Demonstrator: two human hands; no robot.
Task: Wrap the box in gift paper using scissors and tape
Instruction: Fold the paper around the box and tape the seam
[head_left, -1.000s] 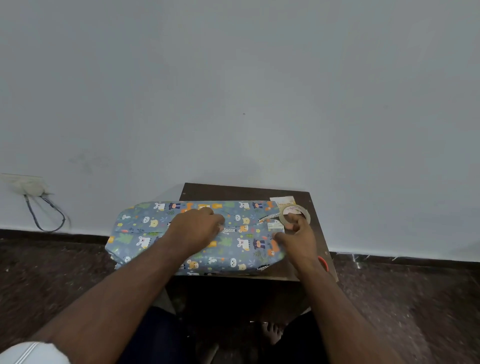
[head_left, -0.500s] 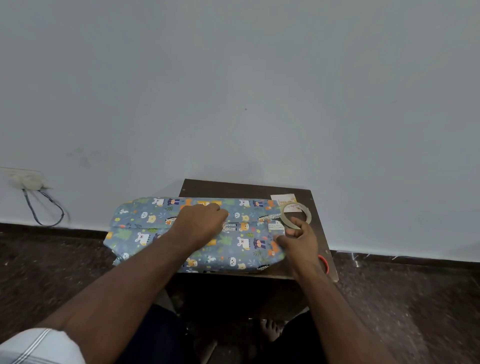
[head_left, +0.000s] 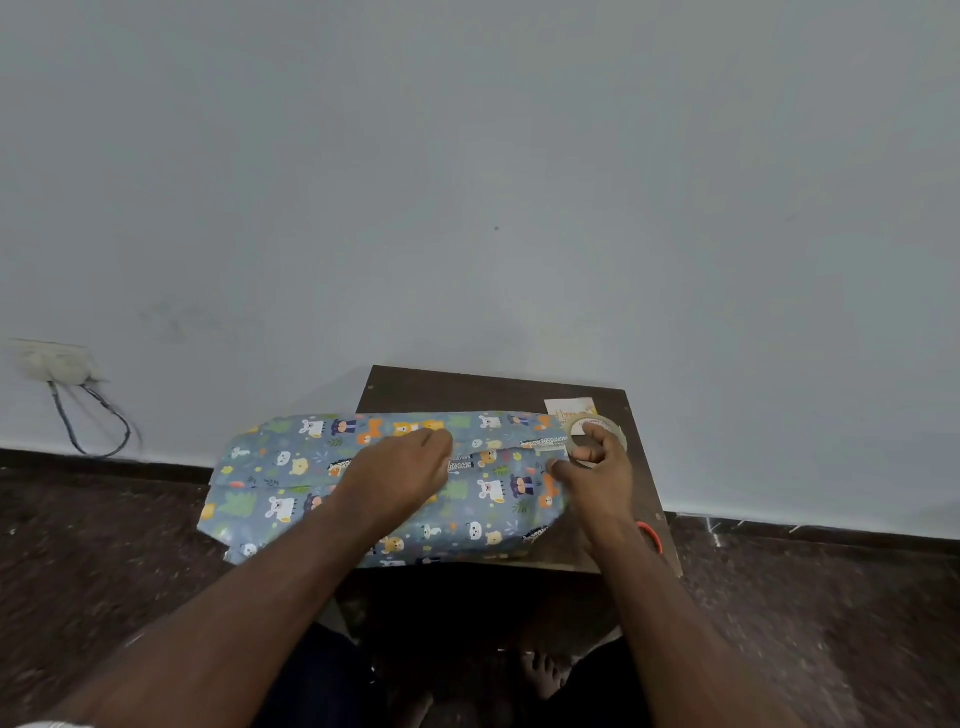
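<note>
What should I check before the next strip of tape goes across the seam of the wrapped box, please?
1. Left hand presses the paper overlap on the wrapped box: ok.
2. Right hand holds the tape roll: ok.
3. Tape drawn out to the seam: cannot tell.
4. Box rests on the table: ok, though its left end overhangs.
5. Scissors within reach: only an orange handle shows by the right wrist.

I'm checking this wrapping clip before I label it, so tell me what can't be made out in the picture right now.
Head view only:
- Box: fully covered by the gift paper, so its shape and colour are hidden.
- Paper seam: partly under the left hand.
- Tape roll: partly behind the right hand; any pulled strip is too faint to tell.
- Scissors: only a red handle edge shows past the right wrist.
- Card: print too small to read.
</note>
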